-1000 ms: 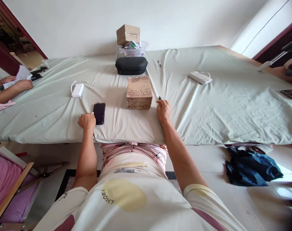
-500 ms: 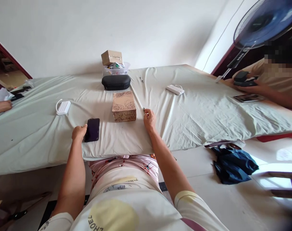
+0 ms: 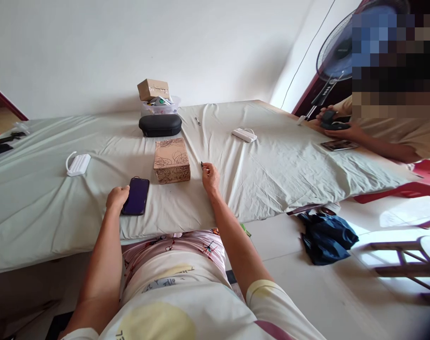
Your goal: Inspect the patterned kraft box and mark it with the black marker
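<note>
Plain white wall (image 3: pixel 186 52) behind; before it a cloth-covered counter (image 3: pixel 271 184), left end cut off. Clock centred on the scribble-patterned box (image 3: pixel 172 163). Near three, another person (image 3: pixel 399 132), upper part lost under a pixel block, with a dark object (image 3: pixel 333 123) in hand, hard to make out. At two, a fan (image 3: pixel 331 56), partly covered by that block.

Left hand (image 3: pixel 118 198) at eight, thumb against the left edge of a dark-screened phone (image 3: pixel 136 196), other fingers mostly hidden; no telling whether gripping or merely touching. Right hand (image 3: pixel 210 178) near four, fingers pinched narrow on a small dark item (image 3: pixel 202 165), mostly hidden.

Between eleven and twelve, a black case (image 3: pixel 160 125), hiding the lower front of a clear tub (image 3: pixel 177 100). At one, a pen-like thing (image 3: pixel 198 121), too small to identify.

Widest stretch of creased cloth from right hand towards three. Front edge just below the phone. Slim gaps between box and phone, and between box and right hand.
</note>
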Motion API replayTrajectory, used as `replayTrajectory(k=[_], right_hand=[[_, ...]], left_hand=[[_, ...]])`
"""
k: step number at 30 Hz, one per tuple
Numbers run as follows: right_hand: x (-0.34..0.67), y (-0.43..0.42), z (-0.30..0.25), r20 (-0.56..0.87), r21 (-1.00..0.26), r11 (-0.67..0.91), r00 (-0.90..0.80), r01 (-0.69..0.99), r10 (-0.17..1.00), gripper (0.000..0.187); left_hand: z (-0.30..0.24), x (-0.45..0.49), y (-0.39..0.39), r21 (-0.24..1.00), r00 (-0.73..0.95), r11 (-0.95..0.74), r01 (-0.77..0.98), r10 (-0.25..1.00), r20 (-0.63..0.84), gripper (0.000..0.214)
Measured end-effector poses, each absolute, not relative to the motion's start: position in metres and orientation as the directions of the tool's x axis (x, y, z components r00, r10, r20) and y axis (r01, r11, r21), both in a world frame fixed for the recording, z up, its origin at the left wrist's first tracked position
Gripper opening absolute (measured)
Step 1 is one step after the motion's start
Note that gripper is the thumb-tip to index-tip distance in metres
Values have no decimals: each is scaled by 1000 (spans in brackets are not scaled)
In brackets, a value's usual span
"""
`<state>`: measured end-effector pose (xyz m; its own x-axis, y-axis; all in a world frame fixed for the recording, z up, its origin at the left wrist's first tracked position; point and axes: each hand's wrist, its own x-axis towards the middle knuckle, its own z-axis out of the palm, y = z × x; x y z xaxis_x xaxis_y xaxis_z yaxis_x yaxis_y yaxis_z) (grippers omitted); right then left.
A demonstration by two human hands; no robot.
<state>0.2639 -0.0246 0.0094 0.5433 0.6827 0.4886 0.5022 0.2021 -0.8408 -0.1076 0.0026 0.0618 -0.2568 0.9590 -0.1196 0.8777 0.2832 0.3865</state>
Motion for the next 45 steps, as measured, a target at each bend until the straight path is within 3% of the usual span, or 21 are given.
replayTrajectory(k=[6,10,19,25,28,33,37,42,45], right_hand=[[264,-24,8,474,-863,225,569,453,672,27],[264,-28,14,458,-878,236,585,417,670,25],[246,-70,25,395,-918,300,548,257,738,25],[209,-117,22,287,-958,277,267,75,920,32],[194,-135,22,314,-949,314,6,10,949,49],[187,-149,20,274,-955,295,-310,19,910,61],[188,-152,16,259,-965,258,-268,-38,928,72],[185,-152,15,221,-974,225,-170,5,960,47],[183,-152,15,220,-972,231,-162,53,962,46]], left_hand=[[62,-92,-7,337,-238,240,911,970,-46,44],[53,-83,-16,388,-237,211,897,971,19,38],[47,-66,-56,702,-246,58,710,954,169,27],[59,-33,-77,940,-166,-194,281,955,247,24],[70,-12,-84,937,-144,-332,107,928,345,33],[85,8,-87,879,-144,-476,16,869,474,47],[85,12,-87,875,-181,-484,21,859,480,48],[80,19,-90,871,-175,-488,59,854,490,45],[73,17,-89,886,-185,-462,48,867,462,44]])
